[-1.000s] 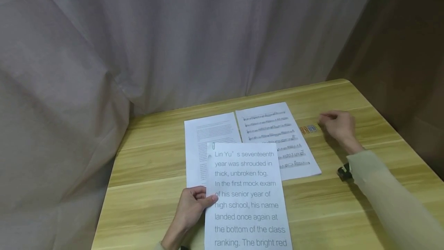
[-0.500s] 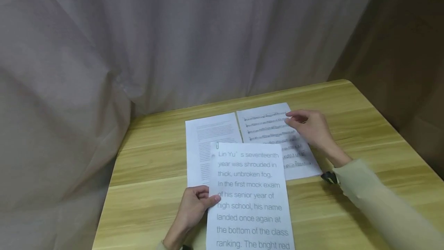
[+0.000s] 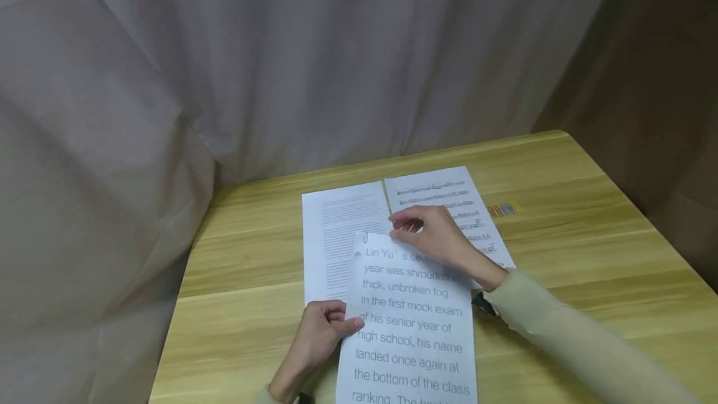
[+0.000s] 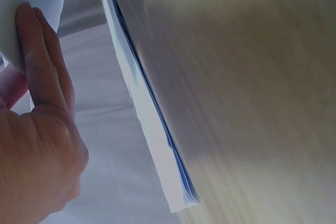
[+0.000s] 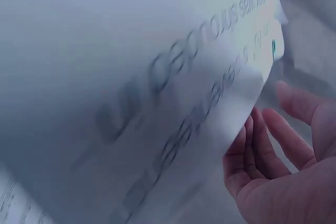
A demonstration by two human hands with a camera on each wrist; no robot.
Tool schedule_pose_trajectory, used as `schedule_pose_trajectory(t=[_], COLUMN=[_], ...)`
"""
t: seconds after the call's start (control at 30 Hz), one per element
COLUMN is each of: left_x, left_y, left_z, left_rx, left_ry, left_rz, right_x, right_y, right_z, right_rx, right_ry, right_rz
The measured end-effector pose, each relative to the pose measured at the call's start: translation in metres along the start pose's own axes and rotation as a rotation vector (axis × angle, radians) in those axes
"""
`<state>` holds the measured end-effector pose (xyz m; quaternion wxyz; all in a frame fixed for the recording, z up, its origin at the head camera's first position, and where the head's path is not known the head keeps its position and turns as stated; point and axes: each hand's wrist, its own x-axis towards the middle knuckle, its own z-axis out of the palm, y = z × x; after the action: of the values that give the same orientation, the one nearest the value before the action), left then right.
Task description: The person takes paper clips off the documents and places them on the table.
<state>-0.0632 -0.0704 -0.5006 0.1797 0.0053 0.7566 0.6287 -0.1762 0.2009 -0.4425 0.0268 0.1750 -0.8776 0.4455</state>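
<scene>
My left hand (image 3: 324, 329) grips the left edge of a white printed sheet (image 3: 412, 329), thumb on the front and fingers behind. In the left wrist view, the left fingers (image 4: 42, 66) lie along the sheet's back. A green paper clip (image 3: 366, 237) sits on the sheet's top left corner. My right hand (image 3: 434, 235) is at the sheet's top edge, just right of that clip. In the right wrist view, several right fingers (image 5: 291, 135) are bent and partly spread beside the paper's edge. Whether they pinch anything small is unclear.
Behind the raised sheet, a page of small text (image 3: 336, 217) and a sheet of music (image 3: 432, 189) lie on the wooden table (image 3: 241, 304). A row of coloured paper clips (image 3: 505, 209) lies right of the music. A grey curtain (image 3: 314, 67) hangs beyond the table.
My right hand has moved left from beside the row of clips, across the music, to the top of the held sheet. The sheet has shifted slightly right and tilted; the left hand keeps its grip.
</scene>
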Motion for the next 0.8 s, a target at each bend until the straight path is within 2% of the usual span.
schedule_pose_trajectory(t=[0.17,0.3,0.8], left_x=[0.002,0.004,0.002], left_y=[0.0,0.001,0.0], left_z=[0.001,0.004,0.006], left_rx=[0.025,0.007,-0.01], left_ry=[-0.029,-0.043,-0.044], left_rz=[0.008,0.007,0.006], right_x=[0.003,0.005,0.006], right_y=[-0.01,-0.013,-0.022], right_z=[0.011,0.017,0.023], right_rx=[0.028,0.018,0.012], right_ry=[-0.068,-0.104,-0.15], right_rz=[-0.02,-0.022,0.044])
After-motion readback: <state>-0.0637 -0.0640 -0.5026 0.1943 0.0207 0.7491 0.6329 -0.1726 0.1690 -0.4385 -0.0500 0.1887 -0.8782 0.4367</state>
